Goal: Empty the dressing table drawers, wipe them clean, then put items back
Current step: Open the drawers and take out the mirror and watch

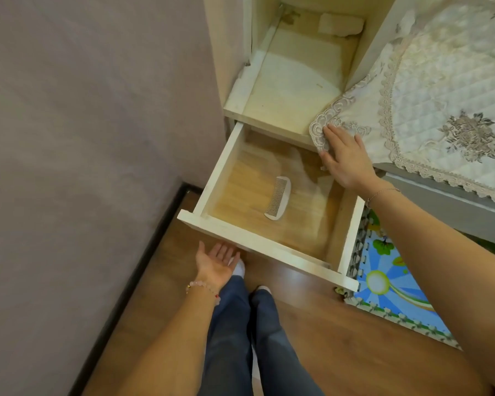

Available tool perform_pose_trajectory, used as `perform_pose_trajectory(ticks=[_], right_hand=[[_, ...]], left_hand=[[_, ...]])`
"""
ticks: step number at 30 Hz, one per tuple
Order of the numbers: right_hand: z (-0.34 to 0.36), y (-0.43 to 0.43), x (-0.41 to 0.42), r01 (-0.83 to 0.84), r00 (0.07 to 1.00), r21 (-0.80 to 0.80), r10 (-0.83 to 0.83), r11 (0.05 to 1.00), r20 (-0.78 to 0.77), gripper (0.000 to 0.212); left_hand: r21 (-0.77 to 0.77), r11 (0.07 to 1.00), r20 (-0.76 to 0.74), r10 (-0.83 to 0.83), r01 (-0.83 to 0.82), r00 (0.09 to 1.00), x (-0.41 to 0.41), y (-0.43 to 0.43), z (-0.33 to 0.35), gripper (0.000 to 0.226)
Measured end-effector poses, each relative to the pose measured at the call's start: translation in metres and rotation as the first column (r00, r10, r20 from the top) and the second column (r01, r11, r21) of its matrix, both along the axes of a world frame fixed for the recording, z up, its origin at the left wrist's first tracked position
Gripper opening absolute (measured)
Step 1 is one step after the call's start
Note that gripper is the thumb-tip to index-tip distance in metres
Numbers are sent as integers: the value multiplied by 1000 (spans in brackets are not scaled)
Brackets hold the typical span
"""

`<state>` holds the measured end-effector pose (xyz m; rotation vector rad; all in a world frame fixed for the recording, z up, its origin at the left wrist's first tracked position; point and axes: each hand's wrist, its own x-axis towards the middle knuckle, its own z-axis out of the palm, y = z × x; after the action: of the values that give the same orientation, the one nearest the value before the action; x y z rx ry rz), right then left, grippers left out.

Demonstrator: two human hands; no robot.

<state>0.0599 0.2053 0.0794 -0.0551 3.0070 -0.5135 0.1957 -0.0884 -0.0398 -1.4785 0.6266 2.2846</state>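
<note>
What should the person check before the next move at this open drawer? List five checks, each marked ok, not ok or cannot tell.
1. Drawer pulled out far enough to reach inside: ok.
2. Drawer emptied: not ok, a comb lies on its floor.
3. Left hand free: ok, open, palm up below the drawer front.
4. Right hand free: ok, it rests flat on the lace cloth, holding nothing.
5. Drawer floor wiped: cannot tell.
</note>
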Motion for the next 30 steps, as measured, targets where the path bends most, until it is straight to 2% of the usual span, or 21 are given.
perform_pose_trajectory(ticks=[4,7,9,11,14,17,20,23,24,26,30], right_hand=[[8,-4,6,24,1000,-70,-24,997,10,51],[18,-14,23,73,996,-166,-80,983,-37,49],[24,-22,43,100,990,-214,-118,972,-71,49],[27,-28,67,101,989,-226,-123,969,-83,49],[26,-36,100,57,996,-203,-69,977,-49,50],[24,-40,126,45,999,-201,-49,979,-13,51],[26,-43,145,51,998,-182,-56,982,-21,52],[33,-43,158,72,996,-175,-80,982,-41,55],[36,-43,162,78,995,-177,-88,981,-47,56],[42,-43,169,81,994,-174,-93,981,-60,57],[53,-42,182,100,990,-178,-116,979,-81,58]], left_hand=[[-28,998,-40,-65,64,997,3,1,7,66],[-86,984,-81,-163,156,983,8,-1,20,59],[-190,946,-121,-288,262,950,14,-2,35,49],[-351,857,-148,-449,378,881,21,-3,54,39],[-662,620,-152,-662,421,734,33,-7,84,26],[-909,286,-73,-826,304,560,35,-10,111,14],[-987,-69,119,-921,144,371,27,-10,134,30],[-901,-422,387,-888,-104,249,16,-6,152,47],[-850,-496,454,-860,-175,232,12,-5,157,51],[-767,-588,551,-809,-257,203,8,0,167,56],[-687,-649,637,-754,-327,161,3,8,180,60]])
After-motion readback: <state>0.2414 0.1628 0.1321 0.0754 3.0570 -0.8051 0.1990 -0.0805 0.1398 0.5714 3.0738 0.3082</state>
